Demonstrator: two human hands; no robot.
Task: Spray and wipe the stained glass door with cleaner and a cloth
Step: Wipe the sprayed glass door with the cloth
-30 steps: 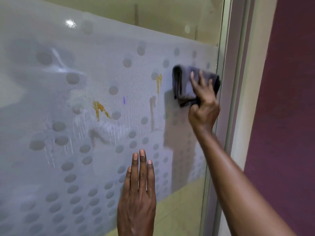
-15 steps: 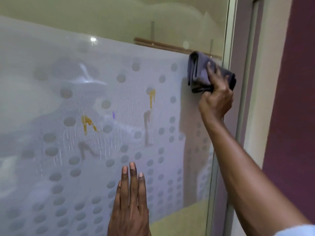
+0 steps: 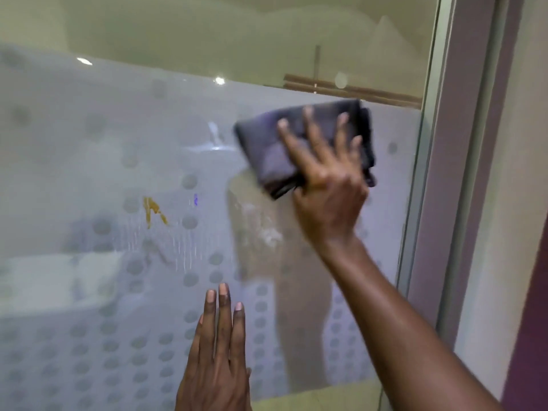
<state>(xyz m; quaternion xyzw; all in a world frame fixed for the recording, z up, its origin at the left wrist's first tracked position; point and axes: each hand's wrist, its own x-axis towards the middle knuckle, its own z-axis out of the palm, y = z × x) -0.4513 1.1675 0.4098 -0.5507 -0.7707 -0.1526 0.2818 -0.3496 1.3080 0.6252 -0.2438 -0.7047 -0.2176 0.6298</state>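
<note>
The frosted, dotted glass door (image 3: 89, 143) fills the view. A yellow stain (image 3: 154, 210) and a small purple mark (image 3: 195, 199) sit left of centre, with spray streaks running down below them. My right hand (image 3: 326, 179) presses a folded dark grey cloth (image 3: 267, 152) flat on the glass near the top of the frosted band, fingers spread straight. Under the cloth lies a smeared whitish patch (image 3: 267, 232). My left hand (image 3: 219, 360) rests flat on the glass lower down, fingers straight and together. No spray bottle is in view.
The metal door frame (image 3: 462, 173) runs down the right side, close to the cloth. A dark purple wall (image 3: 530, 351) stands beyond it. Above the frosted band the glass is transparent, showing a wooden rail (image 3: 350, 90) behind.
My right hand has swept the cloth left, away from the frame, over where the right-hand yellow stain was; its fingers are now spread wide. The left hand stays flat on the glass.
</note>
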